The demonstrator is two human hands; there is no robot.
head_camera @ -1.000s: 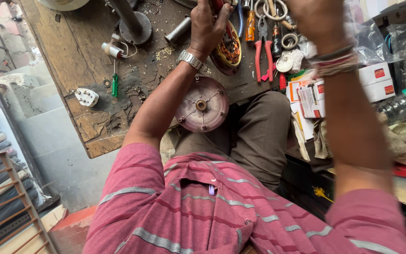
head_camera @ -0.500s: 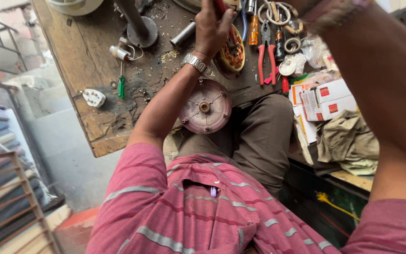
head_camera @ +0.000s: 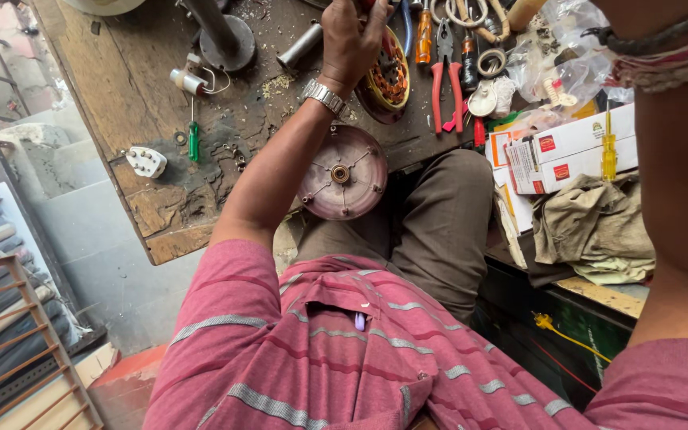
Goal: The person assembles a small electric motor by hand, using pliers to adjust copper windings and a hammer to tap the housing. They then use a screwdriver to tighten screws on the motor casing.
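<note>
Up top, left hand (head_camera: 352, 36) clamped on round copper-wound stator (head_camera: 386, 76), scarred wooden bench (head_camera: 133, 103) beneath. Ribbed pink round cover (head_camera: 342, 172) sits just below wrist, overhanging bench edge. Right hand out of frame; grip unknowable.

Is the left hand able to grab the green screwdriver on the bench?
Probably yes. The left hand is on the orange coil part, and the green screwdriver lies nearby on the wooden bench, uncovered.

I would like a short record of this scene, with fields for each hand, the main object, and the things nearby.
Left hand: raised over the wooden bench, beside the copper-wound stator; grip hidden
Right hand: out of frame; only the forearm shows
Lap: round pinkish motor cover
Bench tools: red-handled pliers, green screwdriver, white plug
Right side: white and red boxes, crumpled cloth
</note>
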